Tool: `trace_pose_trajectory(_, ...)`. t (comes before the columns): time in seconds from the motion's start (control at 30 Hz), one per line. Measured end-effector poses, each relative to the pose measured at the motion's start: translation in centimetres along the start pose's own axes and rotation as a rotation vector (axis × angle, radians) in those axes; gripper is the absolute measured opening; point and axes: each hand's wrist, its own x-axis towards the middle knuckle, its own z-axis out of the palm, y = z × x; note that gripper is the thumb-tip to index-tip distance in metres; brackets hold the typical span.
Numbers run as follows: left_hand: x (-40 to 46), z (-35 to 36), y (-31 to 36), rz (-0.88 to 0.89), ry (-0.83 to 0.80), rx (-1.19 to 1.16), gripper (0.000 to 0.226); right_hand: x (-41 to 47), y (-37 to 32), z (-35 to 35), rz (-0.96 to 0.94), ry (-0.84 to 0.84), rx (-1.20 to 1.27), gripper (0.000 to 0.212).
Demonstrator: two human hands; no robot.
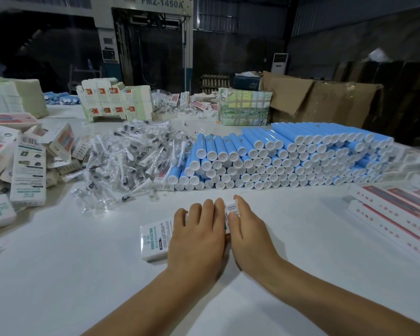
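A white toothbrush box [155, 241] with green print lies flat on the white table [78, 282], right in front of me. My left hand [197, 238] rests palm-down on top of it with straight fingers and hides most of its middle. At the box's right end, my right hand [247, 234] pinches the barcoded end flap [231, 206] between thumb and index finger.
Stacked blue tubes with white caps [289, 154] form a low wall just beyond the hands. A heap of bagged brush heads [131, 156] lies to their left, loose filled boxes [29, 170] at far left, long flat boxes [393, 209] at right. Bundled flat cartons [114, 100] and cardboard [325, 98] stand at the back.
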Motion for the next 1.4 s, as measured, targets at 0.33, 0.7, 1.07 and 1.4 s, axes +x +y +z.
trace_pose_trajectory(0.33,0.0,0.6,-0.3,-0.017,0.025,0.002,0.073,0.9,-0.8,-1.7,0.479,-0.124,1.023,0.033)
trace_pose_trajectory(0.7,-0.3,1.0,-0.5,0.005,0.122,-0.021,0.062,1.1,-0.2,-1.5,0.424,-0.043,0.887,0.025)
trace_pose_trajectory(1.07,-0.4,1.0,-0.3,0.030,0.094,0.011,0.071,0.7,0.3,-0.5,0.373,0.018,0.774,0.031)
trace_pose_trajectory(1.4,-0.4,0.9,-0.9,0.068,0.132,0.015,0.060,-0.4,-0.4,-0.7,0.121,-0.081,0.238,0.046)
